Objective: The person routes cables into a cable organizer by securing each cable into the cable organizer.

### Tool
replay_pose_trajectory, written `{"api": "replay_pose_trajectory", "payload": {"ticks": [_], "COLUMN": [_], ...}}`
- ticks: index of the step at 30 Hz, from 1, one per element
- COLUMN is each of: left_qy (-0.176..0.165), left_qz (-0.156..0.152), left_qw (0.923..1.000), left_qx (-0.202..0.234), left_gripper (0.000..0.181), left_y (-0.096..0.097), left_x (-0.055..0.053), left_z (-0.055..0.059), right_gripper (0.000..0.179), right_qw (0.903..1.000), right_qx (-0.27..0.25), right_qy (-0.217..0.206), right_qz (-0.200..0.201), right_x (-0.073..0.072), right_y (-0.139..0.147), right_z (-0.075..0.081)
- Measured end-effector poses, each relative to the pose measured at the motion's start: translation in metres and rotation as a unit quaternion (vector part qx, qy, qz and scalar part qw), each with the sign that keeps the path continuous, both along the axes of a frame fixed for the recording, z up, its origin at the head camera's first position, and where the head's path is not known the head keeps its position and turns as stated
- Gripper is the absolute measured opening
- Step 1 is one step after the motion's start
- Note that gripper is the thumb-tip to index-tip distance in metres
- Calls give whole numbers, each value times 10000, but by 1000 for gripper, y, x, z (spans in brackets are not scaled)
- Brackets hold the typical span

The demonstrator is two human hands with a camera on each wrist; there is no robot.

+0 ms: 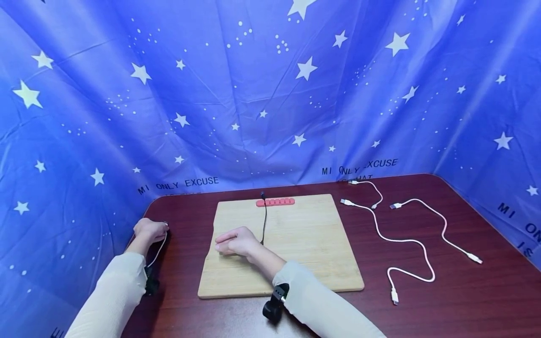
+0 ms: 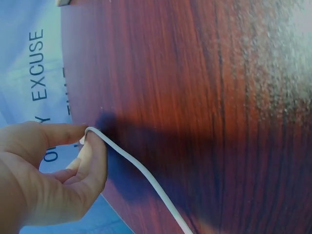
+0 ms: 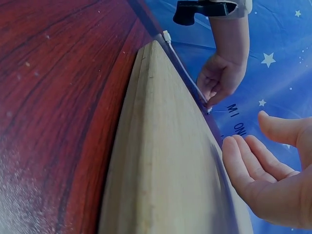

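At the table's left side my left hand [image 1: 150, 230] pinches a white cable [image 2: 146, 170] between thumb and fingertips. The cable hangs down toward the wrist, and its other end shows a plug [image 3: 166, 36] in the right wrist view. My right hand [image 1: 238, 241] is above the left part of a wooden board [image 1: 304, 253], thumb apart from the fingers, holding nothing. On the board's far edge sits a pink cable clip strip [image 1: 281, 202]. A short black cable [image 1: 265, 220] runs from its left end toward me, its near end partly hidden by the right hand.
Right of the board lie a short white cable [image 1: 376, 188], a long curved white cable [image 1: 399, 241] and another white cable [image 1: 444, 227] on the dark red table [image 1: 465, 300]. A blue star-printed curtain [image 1: 253, 94] hangs around the table's back and sides.
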State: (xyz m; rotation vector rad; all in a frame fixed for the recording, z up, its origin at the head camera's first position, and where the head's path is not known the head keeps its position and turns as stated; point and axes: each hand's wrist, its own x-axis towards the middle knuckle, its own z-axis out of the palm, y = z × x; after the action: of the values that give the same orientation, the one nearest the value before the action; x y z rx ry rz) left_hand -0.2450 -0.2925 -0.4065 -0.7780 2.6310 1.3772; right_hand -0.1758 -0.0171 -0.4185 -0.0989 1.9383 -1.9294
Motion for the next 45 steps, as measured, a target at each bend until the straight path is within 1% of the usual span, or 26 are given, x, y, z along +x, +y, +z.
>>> {"api": "replay_pose_trajectory", "payload": {"ticks": [3, 5, 10, 13, 14, 18, 24, 27, 28, 30, 32, 34, 35, 36, 38, 42, 45], "left_qy": [18, 56, 95, 89, 89, 96, 81, 72, 62, 84, 70, 55, 47, -2, -34, -123, -137], "left_qz": [-50, -109, -327, -388, -414, -494, -675, -832, -874, -1087, -1174, -1197, -1217, -1162, -1201, -1338, -1378], "left_qw": [9998, 9994, 9974, 9962, 9962, 9959, 9956, 9946, 9942, 9912, 9899, 9901, 9900, 9913, 9908, 9874, 9853], "left_qx": [197, 331, 630, 773, 762, 746, 648, 622, 624, 749, 789, 736, 711, 619, 630, 831, 999], "left_gripper": [44, 43, 16, 7, 7, 20, 26, 30, 30, 26, 24, 25, 25, 28, 28, 26, 26], "left_y": [3, 6, 16, 24, 28, 40, 56, 63, 65, 67, 71, 76, 79, 83, 89, 96, 99], "left_x": [-2, -4, -6, -7, -7, -9, -7, -8, -9, -11, -12, -11, -10, -8, -5, -1, -1], "left_z": [0, 0, 3, 5, 6, 7, 10, 12, 13, 14, 15, 17, 18, 20, 22, 28, 30], "right_gripper": [26, 26, 27, 28, 28, 28, 29, 29, 30, 31, 32, 32, 32, 32, 32, 32, 33], "right_qw": [10000, 10000, 9996, 9990, 9988, 9984, 9982, 9987, 9989, 9991, 9990, 9987, 9986, 9984, 9980, 9967, 9938], "right_qx": [-9, -32, -226, -394, -431, -525, -596, -494, -449, -377, -364, -429, -466, -510, -592, -795, -1080], "right_qy": [-11, -38, -140, -198, -212, -196, -86, 13, 49, 109, 132, 129, 120, 86, 44, -94, -255], "right_qz": [-10, -27, 38, 79, 79, 38, 44, 83, 108, 160, 202, 229, 232, 225, 195, 99, 22], "right_x": [-1, -1, -1, -1, 0, -1, -3, -3, -3, -2, -2, -1, -1, -1, -2, -4, -5], "right_y": [0, 1, 1, 1, 1, 0, -2, -4, -5, -6, -8, -9, -10, -10, -11, -12, -13], "right_z": [-2, -3, -5, -3, -2, -2, -6, -8, -8, -9, -8, -9, -9, -9, -9, -10, -11]}}
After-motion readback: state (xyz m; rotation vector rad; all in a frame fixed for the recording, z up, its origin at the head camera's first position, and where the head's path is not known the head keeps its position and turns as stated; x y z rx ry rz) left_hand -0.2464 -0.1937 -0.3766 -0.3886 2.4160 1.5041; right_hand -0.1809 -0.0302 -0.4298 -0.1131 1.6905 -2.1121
